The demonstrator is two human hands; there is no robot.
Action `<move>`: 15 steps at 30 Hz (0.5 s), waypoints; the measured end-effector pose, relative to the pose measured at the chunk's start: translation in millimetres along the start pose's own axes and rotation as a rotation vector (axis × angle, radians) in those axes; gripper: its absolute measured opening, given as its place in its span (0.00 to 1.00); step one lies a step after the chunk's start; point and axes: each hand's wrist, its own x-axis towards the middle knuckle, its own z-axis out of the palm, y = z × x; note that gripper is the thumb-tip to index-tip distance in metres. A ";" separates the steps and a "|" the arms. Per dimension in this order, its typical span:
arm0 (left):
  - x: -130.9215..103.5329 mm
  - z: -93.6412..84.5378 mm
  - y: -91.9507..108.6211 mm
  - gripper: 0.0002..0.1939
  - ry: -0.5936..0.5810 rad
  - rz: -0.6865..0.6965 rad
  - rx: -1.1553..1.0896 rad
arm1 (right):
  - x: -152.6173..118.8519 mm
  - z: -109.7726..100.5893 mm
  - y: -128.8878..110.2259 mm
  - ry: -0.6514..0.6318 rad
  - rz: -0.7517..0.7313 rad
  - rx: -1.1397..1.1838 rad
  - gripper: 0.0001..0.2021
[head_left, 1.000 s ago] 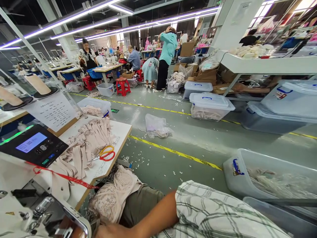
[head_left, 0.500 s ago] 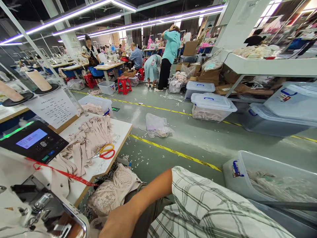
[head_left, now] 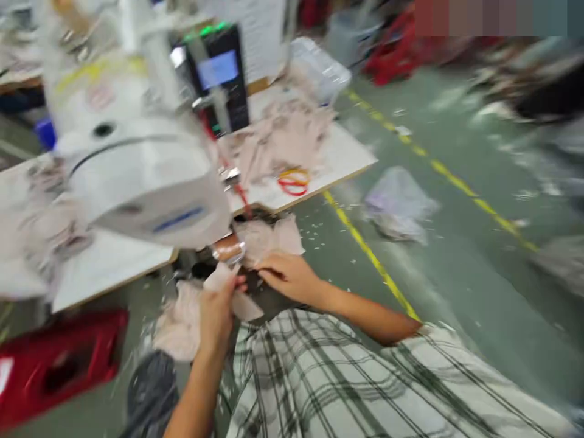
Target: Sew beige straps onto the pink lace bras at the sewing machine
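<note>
Just below the white sewing machine head (head_left: 150, 182), my left hand (head_left: 219, 310) is closed on a pale fabric strip (head_left: 246, 306), which hangs down beside its fingers. To its right, my right hand (head_left: 287, 277) is bent with its fingertips pinched near the machine's end; motion blur hides what they hold, if anything. A beige lace piece (head_left: 260, 240) lies behind my right hand. More beige fabric (head_left: 180, 322) hangs left of my left hand.
Red-and-orange scissors (head_left: 293, 182) lie by a heap of beige strips (head_left: 287, 134) on the white table (head_left: 347, 152). A control panel (head_left: 221, 79) stands behind. A red stool (head_left: 86, 347) is lower left, a plastic bag (head_left: 399, 204) on the floor.
The view has swung down and left, so the machine head and both hands now show. Before, only my right arm was visible, reaching low.
</note>
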 end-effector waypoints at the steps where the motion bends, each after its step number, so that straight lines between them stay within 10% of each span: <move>1: -4.6 -4.9 -9.5 0.22 0.055 -0.049 -0.068 | 0.2 5.0 -1.7 0.008 -0.032 0.016 0.09; 6: -5.1 2.3 -23.2 0.14 0.047 -0.098 -0.469 | 2.9 26.9 -13.3 0.070 -0.096 0.007 0.08; 15: -16.2 -0.8 -7.7 0.15 -0.051 0.040 -0.138 | 11.4 18.1 -11.7 -0.064 0.175 0.105 0.04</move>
